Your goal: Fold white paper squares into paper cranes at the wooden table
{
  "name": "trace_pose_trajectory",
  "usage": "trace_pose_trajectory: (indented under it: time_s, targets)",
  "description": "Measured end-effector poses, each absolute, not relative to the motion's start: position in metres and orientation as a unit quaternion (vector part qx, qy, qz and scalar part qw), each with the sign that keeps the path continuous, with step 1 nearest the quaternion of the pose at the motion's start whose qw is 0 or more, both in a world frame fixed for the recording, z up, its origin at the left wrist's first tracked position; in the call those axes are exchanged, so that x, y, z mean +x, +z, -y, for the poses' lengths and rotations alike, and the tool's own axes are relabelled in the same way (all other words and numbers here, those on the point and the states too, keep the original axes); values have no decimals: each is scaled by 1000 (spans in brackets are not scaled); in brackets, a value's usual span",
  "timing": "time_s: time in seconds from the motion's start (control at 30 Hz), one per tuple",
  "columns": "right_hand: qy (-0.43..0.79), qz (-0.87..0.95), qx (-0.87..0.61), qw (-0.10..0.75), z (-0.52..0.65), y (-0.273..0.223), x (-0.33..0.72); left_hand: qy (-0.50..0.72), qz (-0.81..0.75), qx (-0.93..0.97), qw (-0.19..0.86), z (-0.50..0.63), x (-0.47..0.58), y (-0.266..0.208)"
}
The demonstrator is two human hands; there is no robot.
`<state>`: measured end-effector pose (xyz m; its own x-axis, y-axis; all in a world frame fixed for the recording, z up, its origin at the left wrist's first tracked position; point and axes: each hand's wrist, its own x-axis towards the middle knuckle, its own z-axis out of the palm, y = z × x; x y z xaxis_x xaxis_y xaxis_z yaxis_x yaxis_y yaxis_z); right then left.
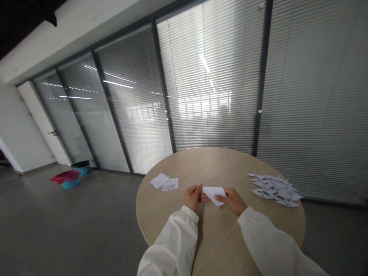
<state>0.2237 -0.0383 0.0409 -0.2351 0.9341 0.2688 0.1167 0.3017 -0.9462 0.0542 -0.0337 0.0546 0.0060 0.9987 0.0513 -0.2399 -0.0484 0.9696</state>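
Note:
A white sheet of paper (213,192), folded into a triangle, is held up between my hands above the round table. My right hand (233,200) pinches its right side, with the thumb lying across the front. At the left corner of the paper, my left hand (195,196) has thumb and forefinger closed on the tip, the other fingers behind it. Several folded paper cranes (276,188) lie in a pile to the right of my right hand. Left of my left hand are flat square sheets (170,184), one with printed lines.
The round wooden table (212,163) stands close to a glass partition (212,76) with blinds. On the floor at the left are two blue bins, one with a red liner (66,177) and one with a black liner (81,165). A white door (47,126) lies beyond.

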Motion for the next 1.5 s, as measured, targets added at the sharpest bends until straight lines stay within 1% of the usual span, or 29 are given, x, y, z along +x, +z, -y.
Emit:
trace_pose_trajectory:
  time_s: [0.1,0.33,0.57,0.87,1.1,1.37,1.5]
  targets:
    - [427,653,-407,475,37,38,225,558,-433,464,535,33,54,55]
    - [428,655,-405,474,35,35,227,484,-429,519,559,32,56,50]
    - [423,666,-398,468,35,35,226,522,-413,544,511,36,56,52]
    - [428,659,-397,475,38,39,226,432,-427,566,558,32,56,48]
    - [445,649,-386,482,39,38,224,447,-429,614,490,37,58,50]
    - [430,646,-392,494,39,37,225,395,-430,604,542,38,60,48]
    - [437,644,-390,492,38,37,224,392,-411,619,542,40,60,47]
